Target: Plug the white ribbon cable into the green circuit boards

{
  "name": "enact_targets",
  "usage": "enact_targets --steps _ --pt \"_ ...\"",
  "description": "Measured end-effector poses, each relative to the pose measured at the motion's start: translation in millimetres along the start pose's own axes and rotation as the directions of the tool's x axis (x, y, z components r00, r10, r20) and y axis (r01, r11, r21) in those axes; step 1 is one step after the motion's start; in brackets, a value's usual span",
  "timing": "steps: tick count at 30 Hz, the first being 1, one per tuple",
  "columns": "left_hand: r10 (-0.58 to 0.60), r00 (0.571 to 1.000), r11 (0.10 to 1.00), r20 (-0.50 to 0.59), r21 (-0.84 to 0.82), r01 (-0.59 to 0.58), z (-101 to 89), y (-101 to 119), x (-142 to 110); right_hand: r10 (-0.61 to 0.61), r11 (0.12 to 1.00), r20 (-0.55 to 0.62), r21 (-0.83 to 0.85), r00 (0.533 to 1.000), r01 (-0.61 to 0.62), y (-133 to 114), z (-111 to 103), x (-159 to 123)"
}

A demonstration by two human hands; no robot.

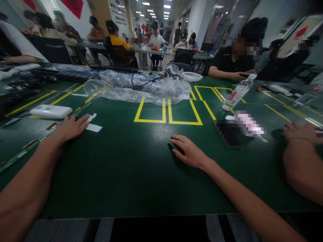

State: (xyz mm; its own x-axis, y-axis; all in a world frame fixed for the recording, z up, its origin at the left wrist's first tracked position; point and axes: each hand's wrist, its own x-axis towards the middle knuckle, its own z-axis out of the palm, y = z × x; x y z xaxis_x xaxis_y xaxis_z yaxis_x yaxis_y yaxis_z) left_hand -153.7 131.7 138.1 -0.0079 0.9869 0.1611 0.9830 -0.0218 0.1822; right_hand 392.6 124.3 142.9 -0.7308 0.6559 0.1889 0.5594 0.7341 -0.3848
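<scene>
Resting flat on the green table mat (126,168), your left hand (72,128) has its fingers spread loose and isn't gripping anything; the fingertips sit right at the near end of a small white ribbon cable with a blue tip (94,127). That hand also lies over the long green circuit strip (42,136), which runs from the near left up toward the white box (50,111) farther left. Your right hand (189,153) is palm-down in the middle of the mat, fingers open and relaxed, holding nothing, well apart from the strip. Farther off there's a crumpled clear plastic bag (141,89) with a black cable (151,80) on it, just past the yellow tape rectangles (168,116). A water bottle (237,94) lies tilted on the right, and another person's hand (301,131) rests at the right edge.
</scene>
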Motion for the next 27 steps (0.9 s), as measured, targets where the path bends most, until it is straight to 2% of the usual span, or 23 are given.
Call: enact_targets --steps 2,3,5,6,8,10,12,14,15,16,17,18,19,21,22,23,24,25,27 --pt "-0.157 0.988 0.986 0.003 0.049 0.157 8.5 1.8 12.0 0.0 1.0 0.003 0.0 1.0 0.0 -0.2 -0.6 1.0" --pt "-0.16 0.987 0.985 0.032 0.069 0.158 12.2 12.3 16.7 0.002 1.0 0.006 0.001 1.0 -0.002 0.1 -0.7 1.5" --pt "0.0 0.993 0.997 0.12 0.077 -0.01 19.4 50.2 21.5 0.006 1.0 0.008 0.004 1.0 -0.006 1.2 -0.5 2.3" --pt "0.112 0.983 0.991 0.146 0.058 -0.121 23.3 75.3 21.2 0.007 1.0 0.008 0.006 1.0 -0.007 1.8 -0.3 2.6" --pt "0.267 0.95 0.962 0.159 0.021 -0.274 32.1 130.9 14.5 0.009 1.0 0.003 0.006 1.0 -0.009 2.2 0.7 2.7" --pt "0.513 0.843 0.855 0.161 -0.013 -0.518 41.1 184.3 0.9 0.006 1.0 -0.005 -0.008 1.0 -0.006 0.8 2.3 2.5" --pt "0.677 0.723 0.735 0.135 -0.065 -0.675 48.4 226.7 -15.9 -0.016 0.999 0.004 -0.03 1.0 0.016 -2.7 4.3 2.1" --pt "0.763 0.641 0.647 0.089 -0.1 -0.756 52.6 252.1 -29.3 -0.051 0.997 0.048 -0.054 0.998 0.053 -7.5 6.1 1.9" --pt "0.779 0.623 0.627 0.072 -0.11 -0.771 53.3 257.5 -32.5 -0.065 0.996 0.078 -0.064 0.995 0.07 -9.9 6.6 2.0" --pt "0.777 0.626 0.629 0.062 -0.116 -0.769 53.0 257.6 -32.5 -0.073 0.994 0.104 -0.072 0.992 0.081 -12.0 6.8 2.1" --pt "0.758 0.65 0.652 0.058 -0.113 -0.75 51.8 252.7 -29.3 -0.074 0.993 0.125 -0.079 0.989 0.084 -13.7 6.6 2.2" --pt "0.718 0.694 0.696 0.056 -0.097 -0.712 49.7 242.7 -23.0 -0.072 0.993 0.138 -0.083 0.988 0.084 -14.9 6.0 2.2" --pt "0.653 0.756 0.758 0.05 -0.065 -0.65 46.7 228.1 -14.7 -0.07 0.993 0.143 -0.082 0.987 0.082 -15.6 5.0 2.2" --pt "0.448 0.894 0.893 0.023 0.038 -0.449 38.7 187.6 3.8 -0.071 0.994 0.136 -0.071 0.988 0.081 -15.8 2.4 2.0" --pt "0.31 0.951 0.946 0.0 0.1 -0.309 34.0 163.7 11.6 -0.074 0.994 0.126 -0.065 0.989 0.083 -15.5 1.0 1.8" --pt "0.165 0.986 0.975 -0.008 0.154 -0.162 29.2 138.9 17.4 -0.08 0.994 0.114 -0.06 0.99 0.087 -15.3 -0.2 1.7" --pt "0.017 1.0 0.983 -0.026 0.185 -0.012 24.5 114.7 20.8 -0.087 0.994 0.101 -0.057 0.991 0.093 -15.1 -1.1 1.6" --pt "-0.113 0.993 0.975 -0.016 0.192 0.114 20.3 92.4 22.1 -0.092 0.994 0.091 -0.055 0.992 0.097 -15.0 -1.7 1.5" --pt "-0.352 0.936 0.921 0.024 0.188 0.341 14.4 57.5 20.9 -0.098 0.993 0.08 -0.053 0.992 0.102 -15.4 -1.8 1.5"
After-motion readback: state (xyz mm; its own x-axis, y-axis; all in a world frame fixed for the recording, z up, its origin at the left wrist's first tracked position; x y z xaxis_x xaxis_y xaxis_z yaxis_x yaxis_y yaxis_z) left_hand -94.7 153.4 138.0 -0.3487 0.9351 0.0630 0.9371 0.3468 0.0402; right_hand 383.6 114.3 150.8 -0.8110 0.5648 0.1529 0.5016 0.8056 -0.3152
